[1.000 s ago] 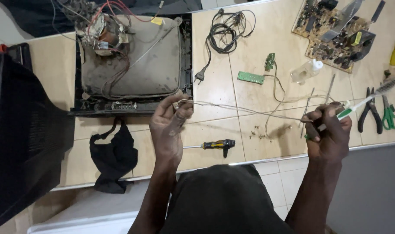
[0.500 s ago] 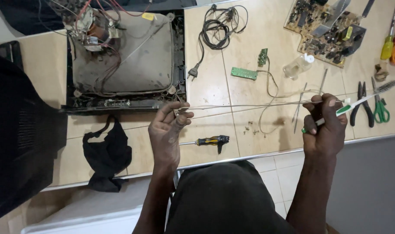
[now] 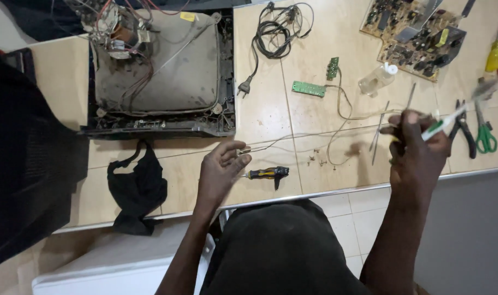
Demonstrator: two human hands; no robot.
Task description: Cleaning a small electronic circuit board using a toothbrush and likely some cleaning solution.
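Lying along the far left edge of the tiled counter (image 3: 58, 87), a large black casing (image 3: 25, 153) filled that side of the scene. Just right of it sat an opened old television (image 3: 161, 71), its grey tube facing up and a tangle of coloured wires at its far left corner. Near the television's front edge, a black cloth bag (image 3: 137, 188) lay crumpled on the tiles.

The left hand (image 3: 219, 172) hovered above the counter's near edge, fingers loosely curled, with the thumb and fingertips pinching one end of a thin wire (image 3: 314, 134). The wire ran rightwards, stretched across the tiles, to the right hand (image 3: 418, 150). Just right of the left hand lay a small yellow-and-black screwdriver (image 3: 266, 173). Farther away, a black power cord (image 3: 276, 33) was coiled with its plug pointing toward the television, and a small green circuit strip (image 3: 309, 88) rested near it.

The right hand was closed in a fist around the wire's other end and also gripped a white-and-green tool (image 3: 445, 120), blurred at its tip. Beyond it sat a big circuit board (image 3: 412, 27), and to the right lay black pliers (image 3: 464, 128) and green-handled scissors (image 3: 484, 134).
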